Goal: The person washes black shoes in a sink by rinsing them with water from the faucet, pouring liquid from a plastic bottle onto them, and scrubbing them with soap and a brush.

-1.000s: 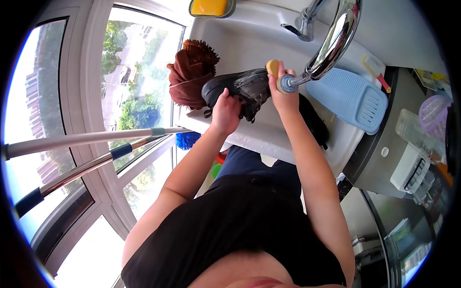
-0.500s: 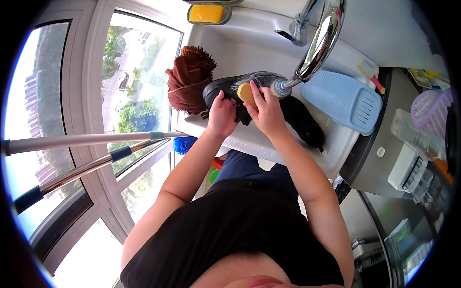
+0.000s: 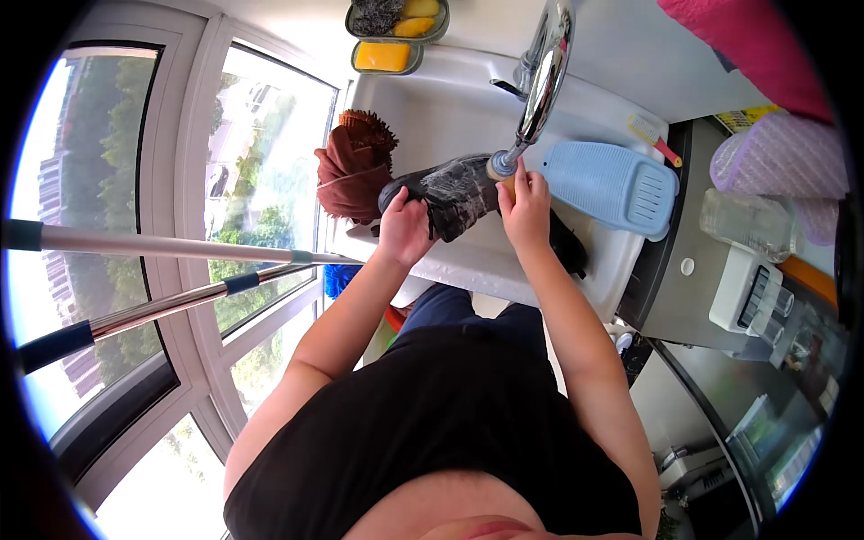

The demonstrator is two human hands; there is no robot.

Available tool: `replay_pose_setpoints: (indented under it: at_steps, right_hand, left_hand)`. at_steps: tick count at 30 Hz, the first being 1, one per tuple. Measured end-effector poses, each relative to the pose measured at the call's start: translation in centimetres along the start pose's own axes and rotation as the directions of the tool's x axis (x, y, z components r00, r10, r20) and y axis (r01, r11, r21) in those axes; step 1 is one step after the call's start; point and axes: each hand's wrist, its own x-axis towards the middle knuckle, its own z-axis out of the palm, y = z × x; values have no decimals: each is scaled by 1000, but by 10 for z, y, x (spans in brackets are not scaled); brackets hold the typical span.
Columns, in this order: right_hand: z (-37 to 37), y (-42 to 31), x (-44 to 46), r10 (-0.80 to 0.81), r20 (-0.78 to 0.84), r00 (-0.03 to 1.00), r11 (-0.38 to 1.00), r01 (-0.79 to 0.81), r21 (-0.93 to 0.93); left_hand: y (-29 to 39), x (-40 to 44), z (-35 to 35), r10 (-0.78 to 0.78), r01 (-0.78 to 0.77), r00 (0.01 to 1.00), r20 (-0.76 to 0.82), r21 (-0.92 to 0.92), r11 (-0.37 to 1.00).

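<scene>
A black shoe (image 3: 454, 191) with whitish suds on its upper is held over the white sink (image 3: 477, 270). My left hand (image 3: 407, 229) grips the shoe at its left part, fingers closed on it. Closed round a tan wooden-backed brush (image 3: 509, 186), my right hand (image 3: 526, 205) is at the shoe's right end, just below the faucet spout (image 3: 502, 164); the brush is partly hidden by the fingers. A second black shoe (image 3: 567, 247) lies in the sink, to the right of my right hand.
Brown cloth (image 3: 349, 175) hangs at the sink's left edge. A blue washboard (image 3: 612, 187) and a red-handled brush (image 3: 666, 151) lie at the right. Soap dishes (image 3: 416, 61) stand behind. Two poles (image 3: 171, 304) cross the left side. A pink cloth (image 3: 756, 45) shows at upper right.
The brush has moved from the middle of the shoe's upper to its right end with my right hand. The camera view has shifted, showing another soap dish and a pink cloth.
</scene>
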Motion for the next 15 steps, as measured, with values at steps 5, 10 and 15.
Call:
replay_pose_setpoints:
  at_steps: [5,10,15]
  right_hand:
    - [-19,-28,-7,-213,67,975,975,207,84]
    - [-51,-12,7,-5,-6,1000,996,5,-92]
    - [-61,-8,4,92,-34,995,987,-96,-131]
  left_hand:
    - [1,-3,12,-24,25,999,49,-23,999]
    - [5,-16,22,-31,35,997,75,-56,998]
    - [4,-20,31,-18,19,1000,-9,102,995]
